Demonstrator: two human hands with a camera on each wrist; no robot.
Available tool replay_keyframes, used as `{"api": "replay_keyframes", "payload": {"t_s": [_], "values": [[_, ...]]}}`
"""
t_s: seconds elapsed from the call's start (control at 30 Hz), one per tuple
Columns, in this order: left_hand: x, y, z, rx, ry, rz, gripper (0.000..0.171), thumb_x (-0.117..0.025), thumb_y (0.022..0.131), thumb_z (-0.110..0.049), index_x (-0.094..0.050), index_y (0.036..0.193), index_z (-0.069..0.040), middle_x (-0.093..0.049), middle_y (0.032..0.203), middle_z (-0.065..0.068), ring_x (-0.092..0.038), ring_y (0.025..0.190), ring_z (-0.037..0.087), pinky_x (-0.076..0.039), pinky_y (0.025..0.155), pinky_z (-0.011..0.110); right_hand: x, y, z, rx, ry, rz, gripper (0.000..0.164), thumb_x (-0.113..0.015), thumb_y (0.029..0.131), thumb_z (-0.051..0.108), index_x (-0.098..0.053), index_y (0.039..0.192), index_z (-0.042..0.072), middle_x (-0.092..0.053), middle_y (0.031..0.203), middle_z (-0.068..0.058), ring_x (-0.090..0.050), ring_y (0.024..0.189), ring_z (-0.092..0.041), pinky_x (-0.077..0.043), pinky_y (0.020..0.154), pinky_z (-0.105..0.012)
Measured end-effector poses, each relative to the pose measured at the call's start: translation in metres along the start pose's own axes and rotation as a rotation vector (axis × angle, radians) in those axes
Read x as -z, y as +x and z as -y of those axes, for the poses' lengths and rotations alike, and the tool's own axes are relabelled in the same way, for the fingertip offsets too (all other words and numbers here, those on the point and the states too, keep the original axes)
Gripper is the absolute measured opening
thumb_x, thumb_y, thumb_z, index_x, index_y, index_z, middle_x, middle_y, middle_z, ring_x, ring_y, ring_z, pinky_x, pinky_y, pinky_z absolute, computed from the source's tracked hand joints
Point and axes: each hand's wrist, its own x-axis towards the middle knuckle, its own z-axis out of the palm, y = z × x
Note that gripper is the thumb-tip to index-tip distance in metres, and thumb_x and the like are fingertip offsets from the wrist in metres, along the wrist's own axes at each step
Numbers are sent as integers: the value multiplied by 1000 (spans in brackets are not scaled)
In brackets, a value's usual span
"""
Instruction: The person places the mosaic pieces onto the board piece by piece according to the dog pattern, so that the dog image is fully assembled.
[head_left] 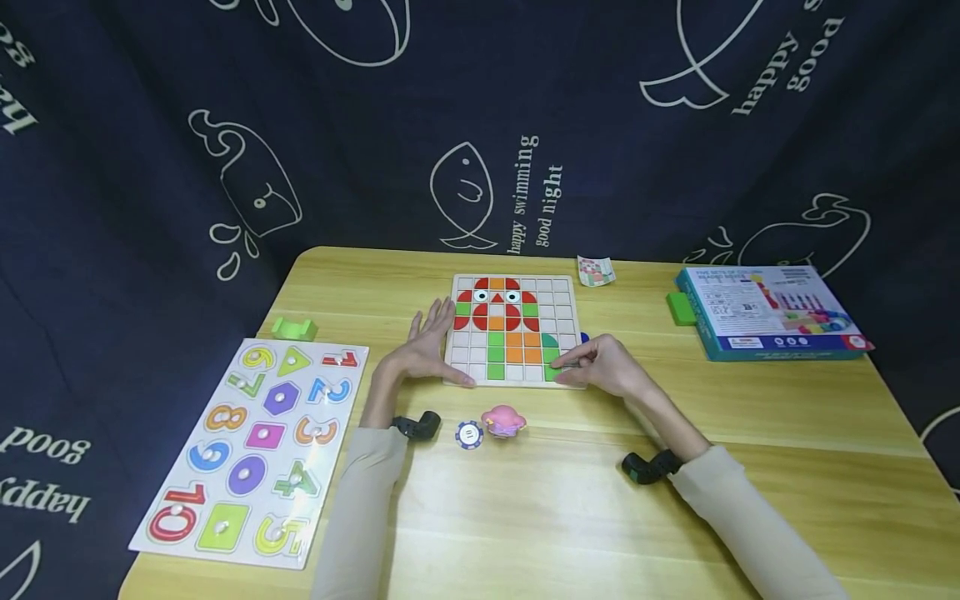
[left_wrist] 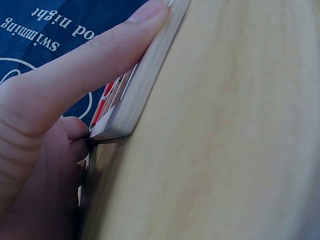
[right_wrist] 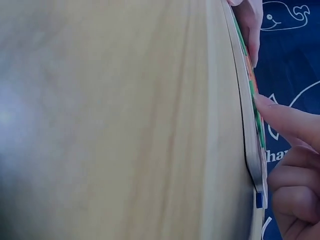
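Note:
A square mosaic board (head_left: 558, 317) with a white grid lies flat on the table, with red, orange and green tiles forming a bird-like figure with two eyes. My left hand (head_left: 429, 343) is spread at the board's left side. Its thumb (left_wrist: 100, 62) lies along the near edge, and its fingers reach up the left edge. At the lower right of the board, my right hand (head_left: 611, 365) has thumb and index finger on a green tile (head_left: 551, 372). The other fingers (right_wrist: 297, 192) are curled. Above that tile sits a green rounded tile (head_left: 550, 341).
A number-and-shape puzzle (head_left: 251, 454) lies at left, beside a light green block (head_left: 294, 330). A pink toy (head_left: 504, 421) and a poker chip (head_left: 469, 434) sit in front of the board. Behind it lies a small picture card (head_left: 596, 271). A boxed set (head_left: 776, 312) and green block (head_left: 681, 309) are at right.

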Motion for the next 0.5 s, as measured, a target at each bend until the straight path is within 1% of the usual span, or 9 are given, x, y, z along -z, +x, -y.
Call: {"api": "replay_keyframes", "payload": {"t_s": [0.1, 0.17, 0.27, 0.3, 0.37, 0.43, 0.5], "values": [[0, 0, 0, -5, 2, -1, 142, -84, 57, -62, 4, 155, -10, 15, 163, 6, 20, 150, 21, 17, 121, 48, 2, 1, 0, -10, 22, 13, 20, -80, 78, 17, -78, 96, 12, -33, 54, 5, -29, 51, -10, -22, 46, -20], [0, 1, 0, -8, 9, -4, 142, -84, 57, -63, 4, 155, -10, 15, 163, 5, 20, 150, 22, 16, 121, 48, 6, 1, -1, -29, 30, -14, 22, -80, 79, 20, -77, 100, 13, -33, 55, 4, -29, 51, -10, -23, 46, -21], [-1, 1, 0, -7, 16, -3, 142, -83, 57, -64, 5, 155, -11, 15, 163, 5, 20, 150, 21, 16, 121, 47, 17, 4, -9, -64, 15, -125, 26, -79, 80, 22, -76, 106, 15, -34, 54, 4, -29, 50, -10, -25, 47, -23], [-1, 1, 0, -9, 17, -3, 142, -83, 57, -64, 4, 155, -11, 15, 163, 5, 20, 150, 22, 16, 121, 48, 22, 6, -13, -73, 5, -171, 27, -78, 81, 22, -75, 107, 14, -35, 54, 5, -29, 50, -9, -25, 47, -23], [-1, 1, 0, -6, 15, 0, 142, -84, 57, -64, 4, 155, -11, 15, 163, 5, 20, 150, 22, 16, 121, 48, 29, 10, -22, -92, -5, -232, 29, -77, 82, 21, -74, 110, 13, -35, 53, 6, -28, 49, -9, -26, 47, -25], [-1, 0, 0, -1, 10, 2, 142, -84, 57, -63, 4, 155, -11, 15, 163, 5, 20, 150, 21, 17, 121, 47, 34, 15, -29, -117, 0, -258, 30, -76, 82, 21, -73, 111, 13, -33, 53, 6, -27, 49, -9, -25, 47, -25], [-1, 0, 0, 1, 8, 0, 142, -84, 57, -63, 4, 156, -11, 15, 163, 5, 20, 150, 21, 17, 121, 47, 37, 19, -32, -146, 27, -248, 32, -77, 82, 22, -73, 112, 12, -32, 53, 7, -27, 50, -9, -25, 47, -25]]}}
